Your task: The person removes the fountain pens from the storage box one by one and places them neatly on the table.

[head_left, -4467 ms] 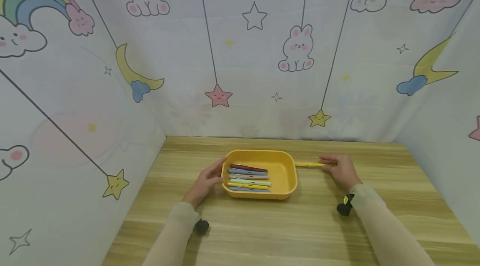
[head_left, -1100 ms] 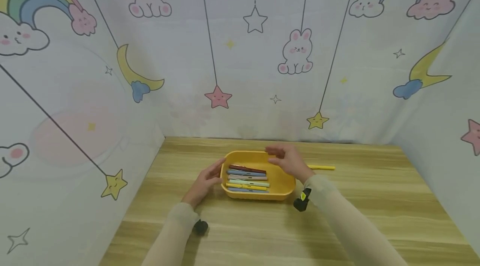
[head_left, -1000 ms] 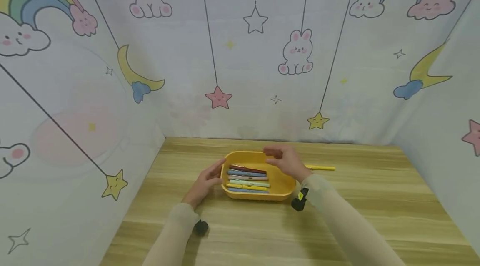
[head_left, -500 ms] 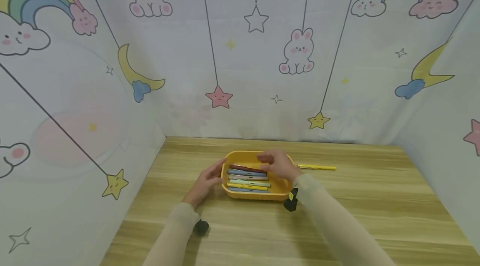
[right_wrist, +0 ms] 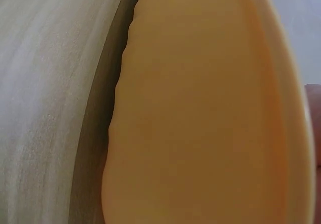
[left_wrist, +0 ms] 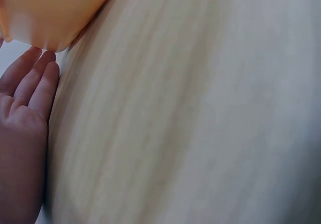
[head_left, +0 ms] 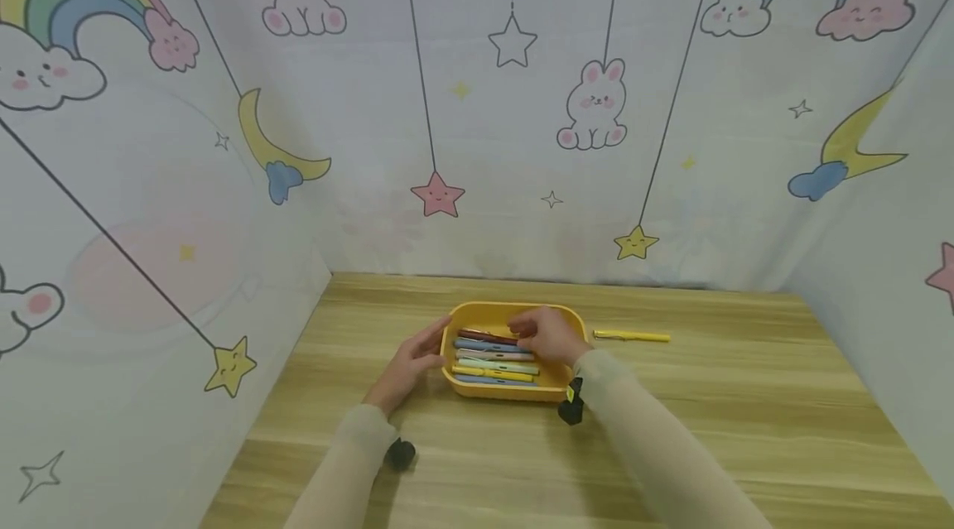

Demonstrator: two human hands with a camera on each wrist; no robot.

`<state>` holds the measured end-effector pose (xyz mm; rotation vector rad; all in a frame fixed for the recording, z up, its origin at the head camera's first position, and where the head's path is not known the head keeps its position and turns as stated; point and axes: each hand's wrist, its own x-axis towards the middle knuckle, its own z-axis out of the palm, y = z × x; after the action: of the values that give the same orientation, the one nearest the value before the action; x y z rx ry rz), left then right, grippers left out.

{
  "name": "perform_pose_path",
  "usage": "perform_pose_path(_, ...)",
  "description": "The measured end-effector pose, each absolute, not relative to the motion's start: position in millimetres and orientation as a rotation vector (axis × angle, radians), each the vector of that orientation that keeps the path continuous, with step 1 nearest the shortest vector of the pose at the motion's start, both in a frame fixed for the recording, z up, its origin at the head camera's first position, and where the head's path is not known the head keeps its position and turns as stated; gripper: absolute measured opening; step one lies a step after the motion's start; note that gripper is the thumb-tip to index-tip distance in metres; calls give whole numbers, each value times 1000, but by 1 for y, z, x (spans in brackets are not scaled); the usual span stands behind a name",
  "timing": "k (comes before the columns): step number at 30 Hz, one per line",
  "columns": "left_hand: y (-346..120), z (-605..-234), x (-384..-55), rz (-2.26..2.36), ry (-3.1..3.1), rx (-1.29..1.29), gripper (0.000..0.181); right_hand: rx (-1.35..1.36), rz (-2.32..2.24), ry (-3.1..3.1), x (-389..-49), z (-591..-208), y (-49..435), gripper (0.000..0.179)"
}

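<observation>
The right hand (head_left: 551, 336) dips over the tray's right half, fingers bent, thumb and fingertips at the right end of the red pen (head_left: 484, 336); whether they pinch it or merely hover there, I cannot tell, since the hand hides that end and the right wrist view shows mostly tray wall. Reaching in over the right rim seems to suit the layout, as the pens' free ends point that way. The left hand (head_left: 405, 363) lies at the tray's left end, fingers fairly straight and spread, tips against the outer wall; it seems placed to steady the tray (head_left: 514, 392), not to lift it. Inside, six pens lie side by side, crowded to the left: the red at the back, then a blue pen (head_left: 484, 345), a pinkish pen (head_left: 488, 355), a green pen (head_left: 495, 366), a yellow pen (head_left: 492, 373), and another blue at the front. Lying nearly parallel probably keeps each one separately reachable. Outside, a loose pen (head_left: 632, 336), also yellow, rests on the bench (head_left: 484, 471) just beside the tray's right end, apart from the row.
</observation>
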<state>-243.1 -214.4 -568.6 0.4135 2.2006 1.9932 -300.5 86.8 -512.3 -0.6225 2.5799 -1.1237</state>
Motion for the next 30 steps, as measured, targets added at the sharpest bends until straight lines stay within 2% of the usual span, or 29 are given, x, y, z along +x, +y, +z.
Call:
perform_pose_path(20, -214, -572, -242, 1987, 2215, 429, 70, -634, -1066, 2655, -301, -520, 82, 30)
perform_pose_path(30, -214, -570, -240, 1991, 2225, 412, 69, -653, -1075, 2669, -299, -520, 81, 32)
